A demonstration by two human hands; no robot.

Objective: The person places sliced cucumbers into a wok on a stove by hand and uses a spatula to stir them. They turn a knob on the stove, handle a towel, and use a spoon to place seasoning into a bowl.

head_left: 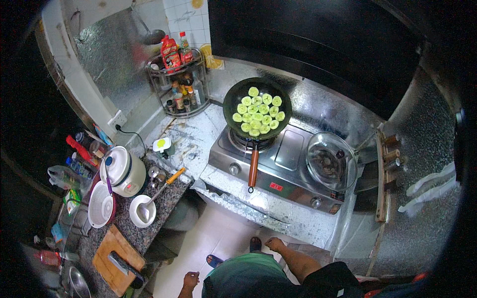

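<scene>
Pan (pixel 256 107) of green slices sits on the stove's (pixel 293 159) left burner, handle toward the person. Both hands hang low, well apart from it: right hand (pixel 274 244) loosely curled and empty, left hand (pixel 190 281) empty too, fingers relaxed.

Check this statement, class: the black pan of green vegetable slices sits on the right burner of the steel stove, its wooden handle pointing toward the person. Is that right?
Not quite. In the head view the black pan of green slices sits on the left burner of the stove; the right burner is under a glass lid. The wooden handle does point toward the person.
</scene>
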